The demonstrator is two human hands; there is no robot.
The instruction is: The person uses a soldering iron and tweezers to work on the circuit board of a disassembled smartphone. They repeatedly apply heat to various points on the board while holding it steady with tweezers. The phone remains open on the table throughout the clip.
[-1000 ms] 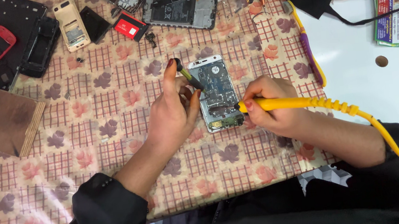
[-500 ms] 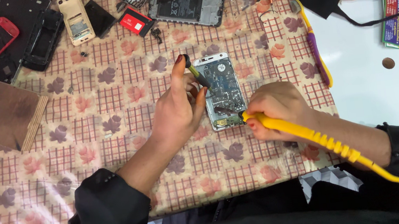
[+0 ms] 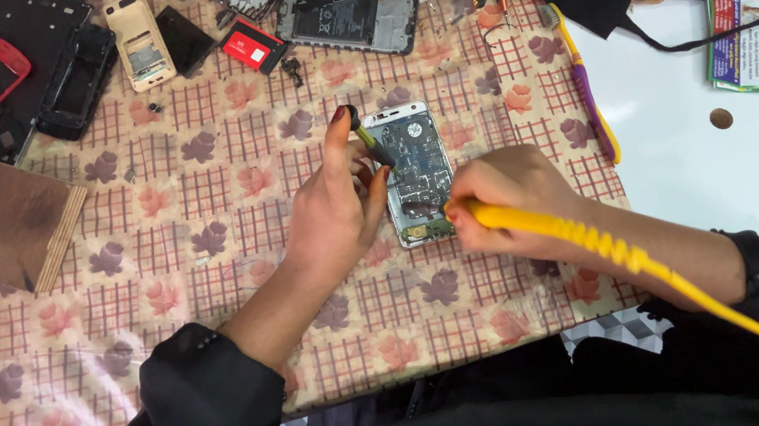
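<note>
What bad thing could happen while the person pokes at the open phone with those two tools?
The yellow tool in the right hand has its tip down on the open phone's bare circuit board; a slip might scratch or burn small parts. The left hand rests close beside that tip, so its fingers could get hurt. The yellow cord trails over the sleeve and off the table edge; a snag might jerk the tool sideways.
</note>
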